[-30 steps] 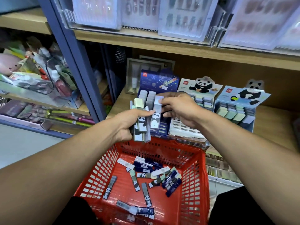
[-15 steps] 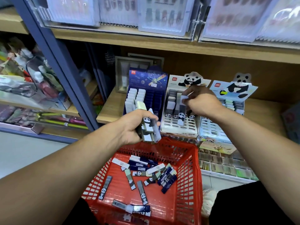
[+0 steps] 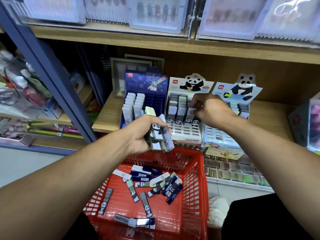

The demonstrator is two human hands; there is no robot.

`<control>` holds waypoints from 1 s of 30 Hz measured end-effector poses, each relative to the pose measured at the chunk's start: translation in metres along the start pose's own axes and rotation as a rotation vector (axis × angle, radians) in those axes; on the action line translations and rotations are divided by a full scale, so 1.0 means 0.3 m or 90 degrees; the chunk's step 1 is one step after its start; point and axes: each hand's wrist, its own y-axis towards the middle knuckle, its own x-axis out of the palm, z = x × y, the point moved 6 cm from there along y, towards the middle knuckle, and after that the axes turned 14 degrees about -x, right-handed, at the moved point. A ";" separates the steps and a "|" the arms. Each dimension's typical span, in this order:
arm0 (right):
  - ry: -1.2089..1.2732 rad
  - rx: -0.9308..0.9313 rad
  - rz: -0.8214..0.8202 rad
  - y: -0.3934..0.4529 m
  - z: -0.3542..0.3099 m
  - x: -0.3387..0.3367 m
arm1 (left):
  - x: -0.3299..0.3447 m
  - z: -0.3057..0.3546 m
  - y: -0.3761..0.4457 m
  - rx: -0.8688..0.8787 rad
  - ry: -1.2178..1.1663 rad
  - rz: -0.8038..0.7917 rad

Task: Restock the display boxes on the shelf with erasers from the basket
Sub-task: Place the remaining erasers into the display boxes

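Slotting an eraser [image 3: 191, 112] into the middle box [image 3: 184, 135]

Right hand [image 3: 210, 108] pinches it; left hand [image 3: 142, 134] grips a loose bundle [image 3: 160, 135] that may slip into the basket [image 3: 195, 187].

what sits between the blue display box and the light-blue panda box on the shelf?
In the head view, the white panda display box stands between the blue display box and the light-blue panda box; the right hand reaches into it.

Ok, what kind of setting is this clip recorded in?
Most likely a stationery shop aisle. Printed cardboard display boxes with panda artwork stand on a wooden shelf, clear-packaged goods fill the shelf above, and a red plastic shopping basket holds loose sleeved erasers.
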 end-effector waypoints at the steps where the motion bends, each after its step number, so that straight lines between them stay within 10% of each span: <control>1: 0.006 0.002 0.000 -0.001 0.006 0.000 | 0.002 -0.001 0.000 0.000 -0.003 0.000; 15: -0.304 0.085 -0.109 -0.008 -0.007 0.009 | 0.018 -0.018 -0.008 0.004 0.033 -0.006; 21: 0.332 0.024 -0.129 -0.074 -0.155 0.063 | 0.041 -0.012 -0.017 0.004 0.083 -0.045; 30: 0.506 0.159 -0.160 -0.076 -0.114 0.079 | 0.032 -0.017 -0.008 -0.006 0.070 0.002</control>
